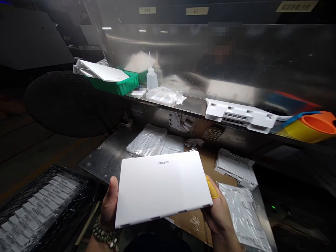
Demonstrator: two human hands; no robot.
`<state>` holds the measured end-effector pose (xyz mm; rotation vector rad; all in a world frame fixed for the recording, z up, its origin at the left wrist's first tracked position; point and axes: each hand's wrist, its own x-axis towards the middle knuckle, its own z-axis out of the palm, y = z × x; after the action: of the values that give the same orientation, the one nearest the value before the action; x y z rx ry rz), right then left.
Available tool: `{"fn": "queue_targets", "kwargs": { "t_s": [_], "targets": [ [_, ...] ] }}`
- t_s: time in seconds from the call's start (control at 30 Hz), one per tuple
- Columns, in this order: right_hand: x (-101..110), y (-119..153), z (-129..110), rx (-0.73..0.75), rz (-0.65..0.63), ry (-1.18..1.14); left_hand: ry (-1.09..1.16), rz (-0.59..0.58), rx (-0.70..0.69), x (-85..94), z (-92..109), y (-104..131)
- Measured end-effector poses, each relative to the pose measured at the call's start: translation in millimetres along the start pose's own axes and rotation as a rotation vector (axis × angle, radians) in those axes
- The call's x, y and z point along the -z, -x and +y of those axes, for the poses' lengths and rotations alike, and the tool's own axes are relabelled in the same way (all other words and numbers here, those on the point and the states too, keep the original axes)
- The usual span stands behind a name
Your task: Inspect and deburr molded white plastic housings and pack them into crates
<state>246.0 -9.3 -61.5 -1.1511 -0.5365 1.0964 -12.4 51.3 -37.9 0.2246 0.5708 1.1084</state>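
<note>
A white rectangular plastic panel [162, 190] with upside-down HUAWEI lettering near its far edge is held up over the workbench. My left hand [109, 206] grips its left edge, thumb upright along the side, with a bead bracelet on the wrist. On the panel's right edge, my right hand [219, 213] is closed round the lower corner; a yellow cover [212, 188] shows on one of its digits. The fingers under the panel are hidden. Behind the panel, plastic-wrapped packs [149, 140] lie on the bench.
A shelf holds a green bin [123, 85] of white panels, a bottle [152, 80], a white housing [240, 115] and orange and yellow rolls [311, 127]. At right lie a white part [235, 167] and a bagged one [244, 213]. A black crate [85, 182] of bagged parts stands lower left.
</note>
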Motion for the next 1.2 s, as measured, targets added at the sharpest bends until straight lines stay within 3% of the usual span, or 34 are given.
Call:
{"fn": "queue_targets", "kwargs": {
  "t_s": [0.2,0.3,0.4,0.47,0.53,0.6,0.7,0.8,1.2],
  "targets": [
    [10.0,-0.1,7.2,0.040,-0.006,0.076,-0.156,-0.037,0.000,-7.3,1.6,-0.8],
    [19.5,-0.3,10.2,0.069,-0.010,0.123,-0.447,0.086,0.019,-6.3,10.2,-6.5],
    [29.4,-0.6,8.9,0.183,0.040,0.215,-0.726,0.149,-0.069,-3.1,14.5,-9.5],
    [33.3,0.7,3.8,0.288,0.171,0.250,-0.861,0.086,-0.200,-1.7,14.2,-8.1],
    [33.7,3.7,-3.7,0.288,0.242,0.222,-0.997,-0.021,-0.358,-2.3,12.9,-5.0],
    [30.7,7.8,-11.1,0.149,0.156,0.133,-1.120,-0.141,-0.488,-4.9,11.9,-1.9],
    [23.4,12.1,-16.4,-0.040,0.007,-0.011,-1.230,-0.319,-0.554,-10.4,11.1,0.1],
    [18.6,12.7,-14.8,-0.077,0.029,-0.103,-1.233,-0.451,-0.559,-14.8,10.1,-0.9],
    [13.4,7.9,-9.1,-0.096,0.055,-0.194,-1.218,-0.513,-0.577,-19.6,12.6,1.1]
  ]
}}
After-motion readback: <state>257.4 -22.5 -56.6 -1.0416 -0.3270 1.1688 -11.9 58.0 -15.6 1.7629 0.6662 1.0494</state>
